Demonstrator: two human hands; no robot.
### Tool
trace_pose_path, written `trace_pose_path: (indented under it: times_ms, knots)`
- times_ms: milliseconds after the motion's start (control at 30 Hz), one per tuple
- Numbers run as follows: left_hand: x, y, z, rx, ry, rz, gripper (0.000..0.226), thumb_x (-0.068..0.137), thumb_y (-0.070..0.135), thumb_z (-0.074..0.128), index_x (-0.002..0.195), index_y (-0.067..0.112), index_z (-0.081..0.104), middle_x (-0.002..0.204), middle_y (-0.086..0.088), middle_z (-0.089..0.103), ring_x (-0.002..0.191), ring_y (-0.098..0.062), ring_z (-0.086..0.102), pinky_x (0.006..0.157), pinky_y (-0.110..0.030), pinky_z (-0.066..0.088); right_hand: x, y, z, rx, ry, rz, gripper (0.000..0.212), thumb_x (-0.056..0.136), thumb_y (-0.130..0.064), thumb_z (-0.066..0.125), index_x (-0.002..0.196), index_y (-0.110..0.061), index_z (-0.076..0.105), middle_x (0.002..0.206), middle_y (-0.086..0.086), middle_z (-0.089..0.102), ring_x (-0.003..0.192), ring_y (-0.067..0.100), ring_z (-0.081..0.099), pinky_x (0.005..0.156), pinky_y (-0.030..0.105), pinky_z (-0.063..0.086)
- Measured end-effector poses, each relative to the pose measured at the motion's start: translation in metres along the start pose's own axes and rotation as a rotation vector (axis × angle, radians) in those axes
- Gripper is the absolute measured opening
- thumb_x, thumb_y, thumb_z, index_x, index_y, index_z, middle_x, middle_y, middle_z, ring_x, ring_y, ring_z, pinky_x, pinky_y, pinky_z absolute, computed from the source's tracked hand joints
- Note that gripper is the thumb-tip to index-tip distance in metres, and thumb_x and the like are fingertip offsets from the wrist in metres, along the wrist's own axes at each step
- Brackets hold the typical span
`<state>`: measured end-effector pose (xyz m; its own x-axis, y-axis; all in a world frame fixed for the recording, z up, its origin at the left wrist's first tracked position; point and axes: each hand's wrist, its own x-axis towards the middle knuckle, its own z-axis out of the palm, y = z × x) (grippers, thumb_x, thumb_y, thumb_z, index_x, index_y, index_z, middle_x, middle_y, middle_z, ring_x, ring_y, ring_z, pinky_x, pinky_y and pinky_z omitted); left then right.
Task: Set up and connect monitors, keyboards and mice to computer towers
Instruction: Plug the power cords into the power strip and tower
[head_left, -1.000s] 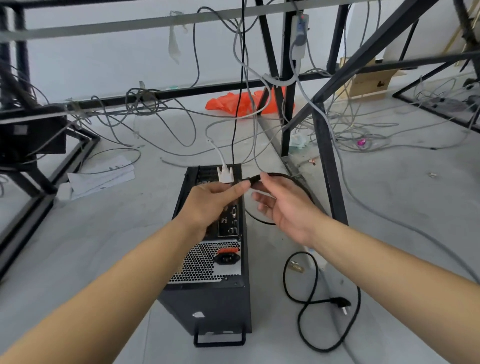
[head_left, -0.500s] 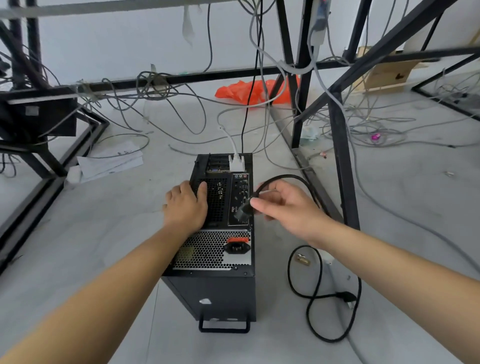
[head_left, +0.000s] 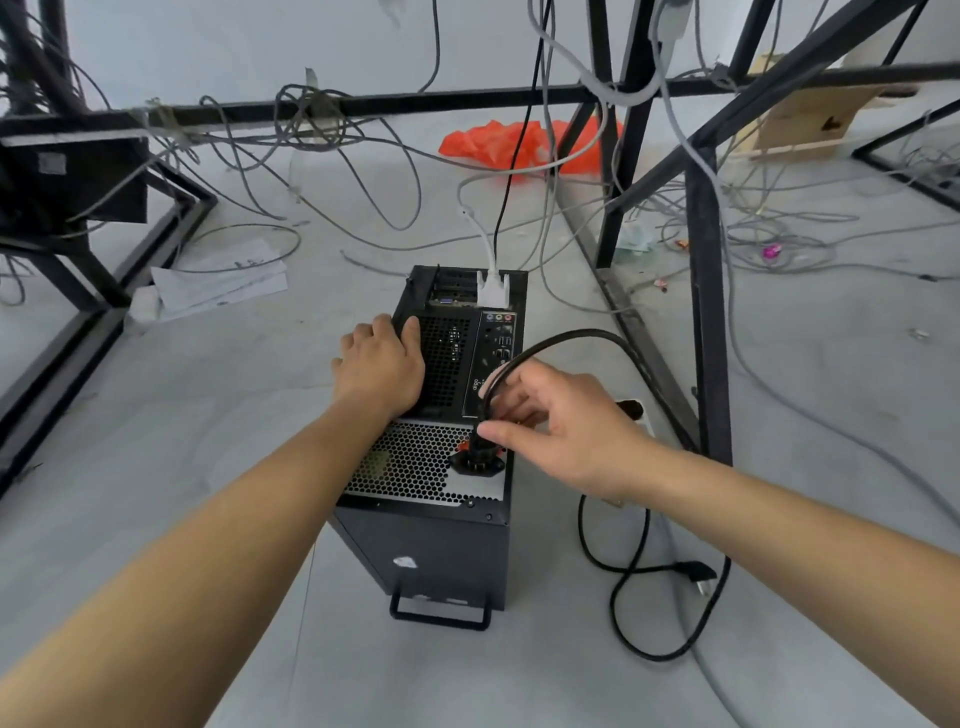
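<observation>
On the grey floor (head_left: 156, 441), among black metal frames, a black computer tower (head_left: 441, 545) lies with its rear panel facing up. The only writing there is a small white logo on the I/O plate that seems to read "aigo"; a pale sticker on the tower's near side is too small to make out. A white connector (head_left: 492, 292) is plugged in at the panel's far end, its white lead running off toward the frames.

The left hand (head_left: 382, 366) rests palm down on the panel's left edge, fingers spread over the black mesh grille and gripping nothing. The right hand (head_left: 558, 421) pinches the plug end of a black power cable (head_left: 631, 566) between thumb and fingers, the plug at the power socket (head_left: 477, 462) beside the honeycomb vent; how far it is seated cannot be told. The cable arcs behind the hand and coils on the floor right of the tower, its wall plug (head_left: 698, 574) lying loose.

Bare floor lies left of the tower; on the right a black frame leg (head_left: 709, 312) stands near. Papers (head_left: 223, 280) lie by the left frame, an orange bag (head_left: 519, 145) beyond.
</observation>
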<state>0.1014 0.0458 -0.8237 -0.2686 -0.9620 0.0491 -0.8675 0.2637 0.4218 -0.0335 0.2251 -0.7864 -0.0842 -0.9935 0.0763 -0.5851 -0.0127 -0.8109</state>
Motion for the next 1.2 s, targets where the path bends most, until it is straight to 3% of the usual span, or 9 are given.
trace_pose_path:
  times_ms: [400,633,733,900,1033,1200]
  knots:
    - [0.001,-0.002,-0.001,-0.029,-0.023,0.007,0.064,0.103,0.056,0.023,0.139,0.008,0.043,0.138,-0.018,0.05,0.129,-0.036,0.042,0.104,-0.053,0.037,-0.001,-0.012,0.008,-0.149,0.004,-0.102,0.021,0.088,-0.03,0.076,0.1,-0.034,0.059,0.081,-0.018,0.068,0.083,-0.004,0.065,0.069,0.006,0.045]
    - [0.0,-0.003,-0.001,-0.056,-0.031,0.012,0.063,0.103,0.056,0.023,0.137,0.008,0.044,0.136,-0.017,0.051,0.127,-0.035,0.044,0.102,-0.052,0.037,-0.002,-0.006,0.009,-0.272,-0.063,-0.12,0.024,0.091,-0.028,0.072,0.114,-0.028,0.069,0.093,-0.013,0.073,0.088,0.002,0.066,0.08,0.014,0.05]
    - [0.001,-0.003,-0.002,-0.071,-0.027,0.016,0.063,0.103,0.056,0.023,0.137,0.008,0.044,0.136,-0.018,0.052,0.127,-0.036,0.044,0.103,-0.052,0.037,-0.002,-0.006,0.009,-0.284,-0.051,-0.113,0.025,0.091,-0.03,0.072,0.116,-0.029,0.071,0.094,-0.014,0.074,0.087,-0.001,0.064,0.075,0.007,0.045]
    - [0.002,-0.004,-0.001,-0.107,-0.033,0.013,0.063,0.103,0.056,0.023,0.137,0.008,0.045,0.134,-0.018,0.052,0.126,-0.036,0.045,0.103,-0.051,0.037,-0.003,-0.008,0.01,-0.304,-0.041,-0.119,0.021,0.091,-0.035,0.071,0.112,-0.032,0.074,0.092,-0.015,0.074,0.068,-0.017,0.055,0.066,0.003,0.039]
    - [0.005,-0.006,0.0,-0.131,-0.033,0.011,0.065,0.103,0.057,0.021,0.137,0.008,0.046,0.134,-0.018,0.053,0.125,-0.036,0.046,0.104,-0.051,0.037,-0.004,-0.012,0.008,-0.201,-0.015,-0.117,0.016,0.092,-0.041,0.068,0.098,-0.032,0.079,0.096,-0.017,0.076,0.061,-0.015,0.056,0.062,0.008,0.04]
    - [0.007,-0.006,0.002,-0.139,-0.033,0.008,0.065,0.103,0.057,0.02,0.136,0.008,0.046,0.134,-0.018,0.054,0.125,-0.036,0.047,0.105,-0.051,0.038,-0.002,-0.007,0.017,-0.254,0.075,-0.168,0.016,0.091,-0.038,0.07,0.094,-0.026,0.081,0.078,-0.019,0.072,0.062,-0.014,0.055,0.058,0.007,0.038]
